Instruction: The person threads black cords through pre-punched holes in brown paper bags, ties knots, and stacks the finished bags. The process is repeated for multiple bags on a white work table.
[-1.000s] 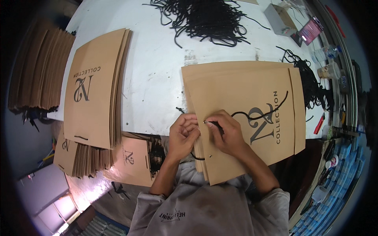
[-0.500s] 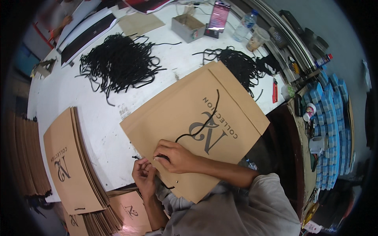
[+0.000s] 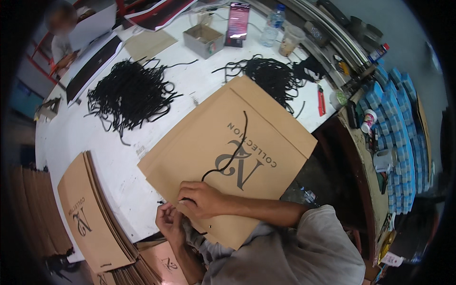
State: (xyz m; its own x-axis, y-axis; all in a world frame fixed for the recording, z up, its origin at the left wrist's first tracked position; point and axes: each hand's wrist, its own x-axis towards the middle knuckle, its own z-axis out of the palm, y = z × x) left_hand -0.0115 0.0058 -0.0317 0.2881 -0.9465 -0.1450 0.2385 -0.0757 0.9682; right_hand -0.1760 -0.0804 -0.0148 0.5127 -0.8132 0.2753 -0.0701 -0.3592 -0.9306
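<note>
Brown flat kraft paper bag [image 3: 228,161] lies at my twelve o'clock; my right hand [image 3: 202,199] pinches its black cord handle [image 3: 232,152] at the near edge, my left hand [image 3: 168,223] pinching beneath. Pulling hard could, I judge, tear the punched hole or slip the cord out.

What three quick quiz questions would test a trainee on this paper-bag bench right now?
1. True or false: the right hand rests on the flat brown paper bag.
2. What lies across the bag's face? A) black cord B) red cutter C) bottle
3. Where is the stack of flat bags: on the person's left or right?

Key: 1 true. 2 A. 3 left, beyond the left hand at the bag's near edge.
</note>
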